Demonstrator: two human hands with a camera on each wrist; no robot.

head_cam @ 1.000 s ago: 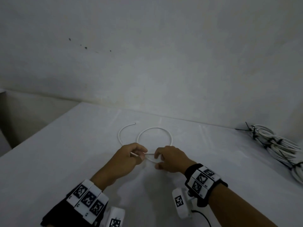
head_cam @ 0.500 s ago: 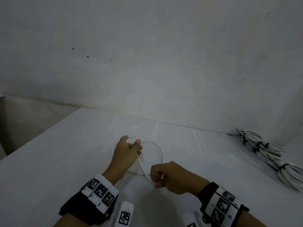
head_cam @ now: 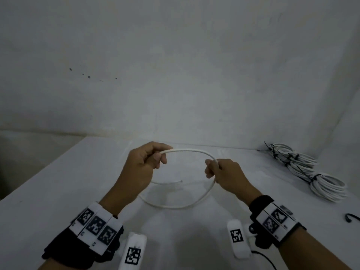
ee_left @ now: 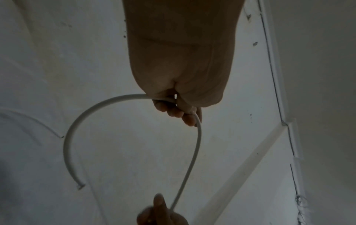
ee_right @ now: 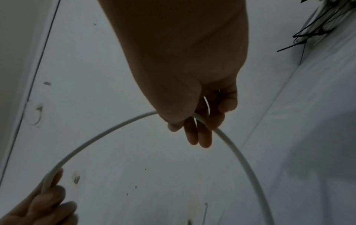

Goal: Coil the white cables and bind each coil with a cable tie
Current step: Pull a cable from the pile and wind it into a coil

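A short white cable (head_cam: 187, 151) is held up above the white table (head_cam: 58, 182), bent into one loose loop. My left hand (head_cam: 153, 158) pinches it at the loop's top left, and my right hand (head_cam: 213, 168) grips it at the right side. From the right hand the cable curves down and back to the left (head_cam: 175, 207), and a thin free end (head_cam: 181, 181) points right under the loop. The left wrist view has the cable (ee_left: 194, 153) running from my left fingers (ee_left: 173, 111) down to the other hand. In the right wrist view the cable (ee_right: 238, 158) passes through my right fingers (ee_right: 204, 132).
Several coiled white cables (head_cam: 327, 186) bound with black ties lie in a row at the table's far right, against the wall. A loose black cable tie (head_cam: 350, 218) lies near the right edge. The table's left edge (head_cam: 39, 168) drops off beside a wall.
Both hands have lifted the cable off the table and moved apart, opening the loop wider. The head view has shifted, and the left hand now holds the top of the loop.
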